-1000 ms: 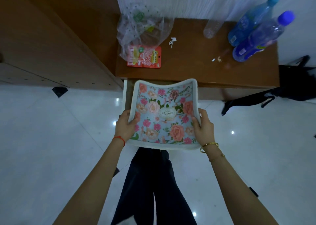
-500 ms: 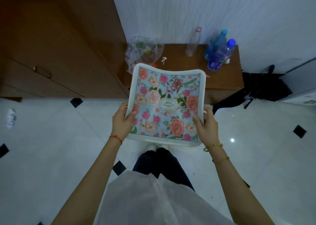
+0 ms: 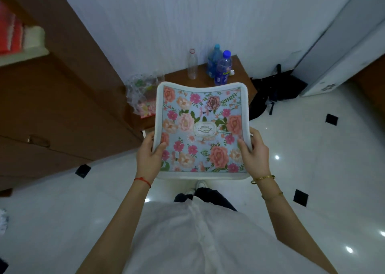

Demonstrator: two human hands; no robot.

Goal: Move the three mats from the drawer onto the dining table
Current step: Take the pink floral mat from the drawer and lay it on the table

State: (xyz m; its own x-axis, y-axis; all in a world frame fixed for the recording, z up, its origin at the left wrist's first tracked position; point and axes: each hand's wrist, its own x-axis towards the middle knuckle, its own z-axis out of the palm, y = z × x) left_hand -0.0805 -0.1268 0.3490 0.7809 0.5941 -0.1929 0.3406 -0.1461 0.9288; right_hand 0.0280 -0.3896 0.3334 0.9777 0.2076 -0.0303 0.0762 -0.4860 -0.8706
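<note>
I hold a square floral mat (image 3: pixel 201 127), light blue with pink and peach roses and a white border, flat in front of my chest. My left hand (image 3: pixel 149 159) grips its left edge with the thumb on top. My right hand (image 3: pixel 254 152) grips the right edge the same way. The mat sags slightly in the middle and covers most of the low wooden cabinet (image 3: pixel 237 65) behind it. The drawer is hidden behind the mat. I cannot tell whether more mats lie under the top one.
On the low cabinet stand a clear empty bottle (image 3: pixel 192 64), two blue bottles (image 3: pixel 220 67) and a plastic bag (image 3: pixel 141 94). A tall brown wardrobe (image 3: pixel 62 107) fills the left. A black bag (image 3: pixel 275 90) lies on the white tiled floor by a white appliance (image 3: pixel 343 50).
I have stood up and drawn back from the cabinet, lifting the mat up and toward me. Both hands kept their grip on its sides.
</note>
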